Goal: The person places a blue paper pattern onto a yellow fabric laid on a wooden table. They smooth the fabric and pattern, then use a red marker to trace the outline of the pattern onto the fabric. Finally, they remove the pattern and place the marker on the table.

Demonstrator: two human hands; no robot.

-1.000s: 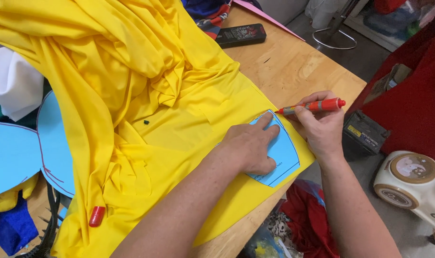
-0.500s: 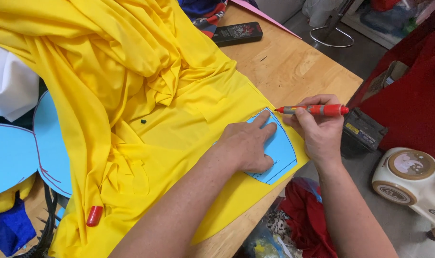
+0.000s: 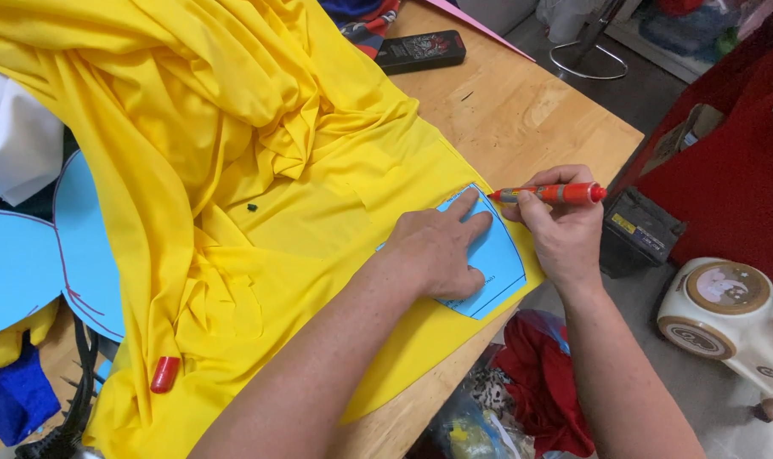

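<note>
Left hand (image 3: 437,251) lies flat, fingers spread, pinning the blue template (image 3: 497,255) to the yellow cloth (image 3: 259,170) at the table (image 3: 522,110) edge — right hand (image 3: 560,229) grips a red marker (image 3: 556,194), tip at the template's rim.

Right hand (image 3: 565,234) shifted with the red marker pen (image 3: 552,194): tip moved from the upper left part of the light blue curved paper template (image 3: 497,255) to its top corner, beside the left hand's (image 3: 437,251) index fingertip. Marker now nearly level rather than tilted. Left hand slid slightly along the template.
</note>
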